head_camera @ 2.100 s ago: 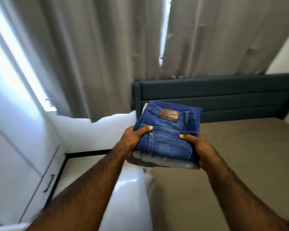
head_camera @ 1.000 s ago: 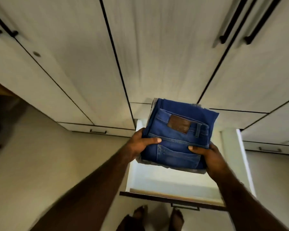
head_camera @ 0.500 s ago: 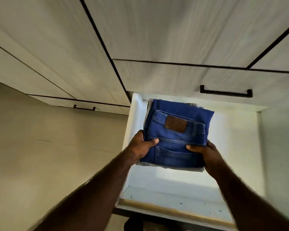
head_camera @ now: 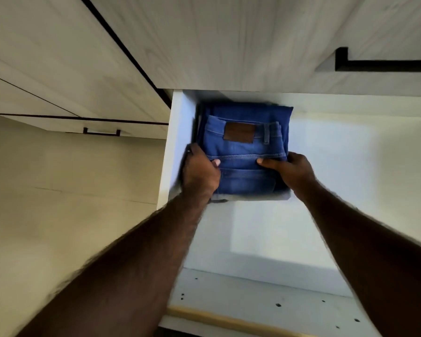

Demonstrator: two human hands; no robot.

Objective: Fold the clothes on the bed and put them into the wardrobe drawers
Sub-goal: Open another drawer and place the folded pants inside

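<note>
A stack of folded clothes with blue jeans (head_camera: 243, 152) on top, brown leather patch up, and a grey garment (head_camera: 250, 197) underneath, is down inside the open white drawer (head_camera: 350, 166), in its back left corner. My left hand (head_camera: 199, 175) grips the stack's left side, thumb on top, between the jeans and the drawer's left wall. On the right side my right hand (head_camera: 289, 170) grips it too, thumb over the denim. Whether the stack rests on the drawer floor is unclear.
Pale wood wardrobe fronts (head_camera: 204, 40) rise above the drawer. A closed drawer with a black handle (head_camera: 384, 65) overhangs the open one at the upper right. Another black handle (head_camera: 101, 132) sits at the left. Beige floor (head_camera: 58, 203) lies left of the drawer.
I turned from the bed to the wardrobe with the stack in both hands. Over the last second the stack went down into the open drawer, toward its back left corner.
</note>
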